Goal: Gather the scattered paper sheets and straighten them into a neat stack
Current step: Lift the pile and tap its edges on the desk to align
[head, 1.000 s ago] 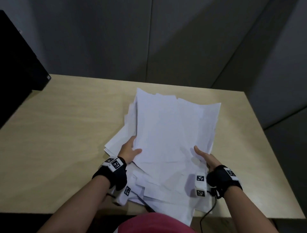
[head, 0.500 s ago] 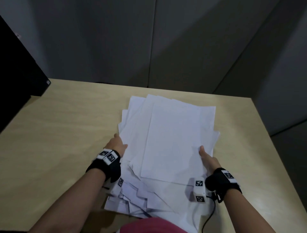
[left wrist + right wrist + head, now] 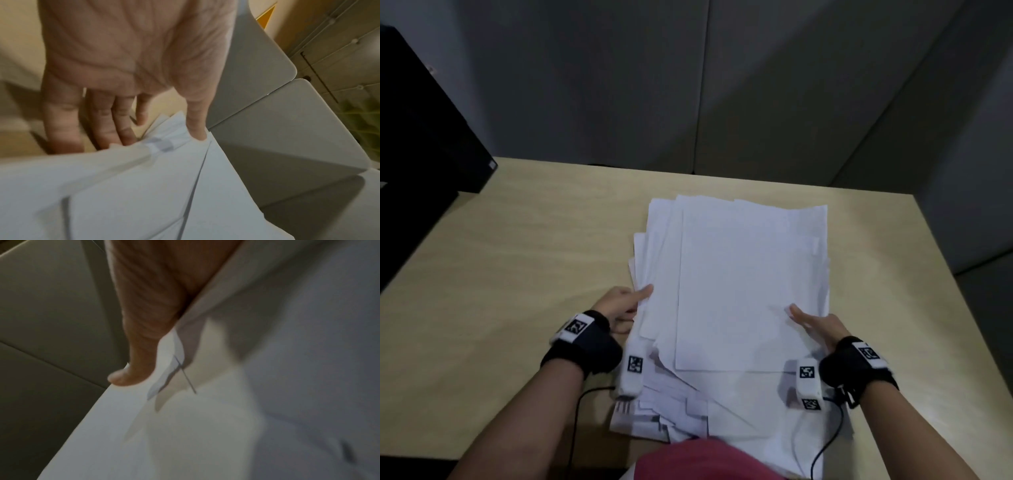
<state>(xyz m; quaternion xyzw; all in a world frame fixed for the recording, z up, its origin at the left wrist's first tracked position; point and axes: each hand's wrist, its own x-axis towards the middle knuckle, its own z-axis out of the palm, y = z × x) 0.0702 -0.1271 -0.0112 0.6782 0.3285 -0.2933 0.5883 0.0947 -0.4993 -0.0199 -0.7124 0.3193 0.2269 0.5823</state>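
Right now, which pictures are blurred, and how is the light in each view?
Head view: dim room, fairly sharp, the paper sheets the brightest thing, soft shadows beside both wrists. Left wrist view: the left hand and the near paper edges smeared by blur. Right wrist view: the most blurred; the right hand in shadow, paper pale and unsharp.

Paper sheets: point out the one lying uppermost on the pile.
The large sheet between both hands: its whole outline shows, nothing overlaps it, while every other sheet peeks out beneath, mostly at left and near edges.
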